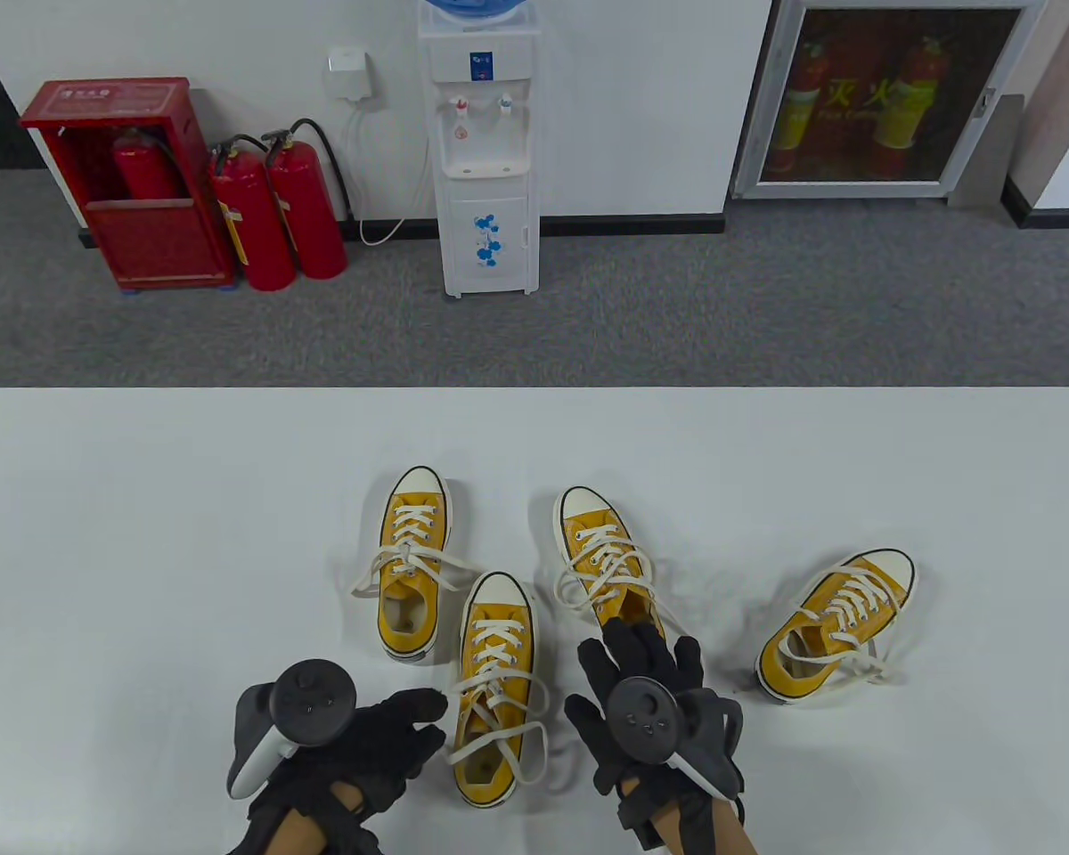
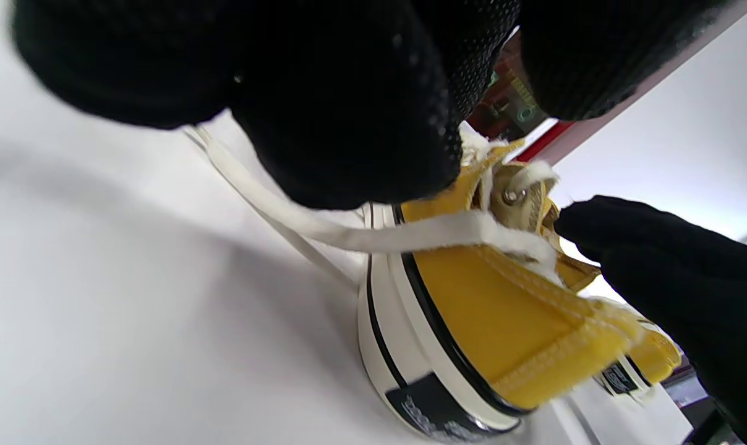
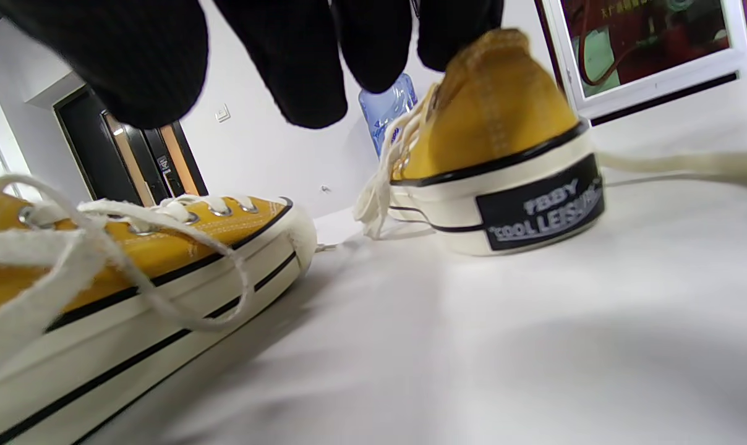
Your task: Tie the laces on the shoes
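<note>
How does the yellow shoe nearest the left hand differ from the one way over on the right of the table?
The nearest shoe points straight away from the person; the far-right shoe is angled, toe up-right. The nearest shoe sits between both hands, the left hand beside it; the far-right shoe lies alone. Both are yellow with white toes and loose laces.

Water dispenser (image 1: 485,151), two red extinguishers (image 1: 276,209) stand beyond the table (image 1: 142,534).
</note>
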Demonstrator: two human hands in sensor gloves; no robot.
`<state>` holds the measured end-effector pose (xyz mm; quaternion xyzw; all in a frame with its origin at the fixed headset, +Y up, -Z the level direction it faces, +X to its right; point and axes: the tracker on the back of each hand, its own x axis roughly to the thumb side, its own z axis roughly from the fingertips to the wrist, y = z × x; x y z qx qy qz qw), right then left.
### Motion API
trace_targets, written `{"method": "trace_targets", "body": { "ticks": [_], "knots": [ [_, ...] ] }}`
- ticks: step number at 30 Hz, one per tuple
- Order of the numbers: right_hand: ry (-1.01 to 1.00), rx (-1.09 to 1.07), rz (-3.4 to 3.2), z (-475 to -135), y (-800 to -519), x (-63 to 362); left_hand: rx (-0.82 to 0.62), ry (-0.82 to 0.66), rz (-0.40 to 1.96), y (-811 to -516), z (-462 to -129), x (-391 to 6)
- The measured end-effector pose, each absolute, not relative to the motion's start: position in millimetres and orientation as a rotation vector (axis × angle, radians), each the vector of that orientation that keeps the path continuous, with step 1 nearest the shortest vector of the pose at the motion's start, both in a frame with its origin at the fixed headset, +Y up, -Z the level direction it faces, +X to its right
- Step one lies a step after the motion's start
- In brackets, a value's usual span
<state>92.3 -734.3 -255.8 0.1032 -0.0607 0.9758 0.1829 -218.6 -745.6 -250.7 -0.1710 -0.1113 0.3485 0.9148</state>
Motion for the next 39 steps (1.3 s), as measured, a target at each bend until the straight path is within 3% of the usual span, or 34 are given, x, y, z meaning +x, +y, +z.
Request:
{"method": "trace_targets", "body": {
  "ticks": [8, 20, 25, 39],
  "knots": [
    [-0.193, 0.312, 2.755, -254.2, -732.7, 90.2, -0.365, -0.264, 0.587, -753.9, -245.6, -194.6],
    [-0.198, 0.316, 2.733, -254.5, -732.0, 91.1, -0.292, -0.212, 0.510, -756.0, -246.7, -191.8],
    [-0.202, 0.320, 2.741, -254.2, -731.8, 90.8, -0.253, -0.192, 0.546, -748.0, -249.5, -203.6],
    [-0.213, 0.316, 2.721, -254.5, -733.0, 92.2, 0.042, -0.007, 0.777, -732.0, -251.2, -260.6]
  ]
}}
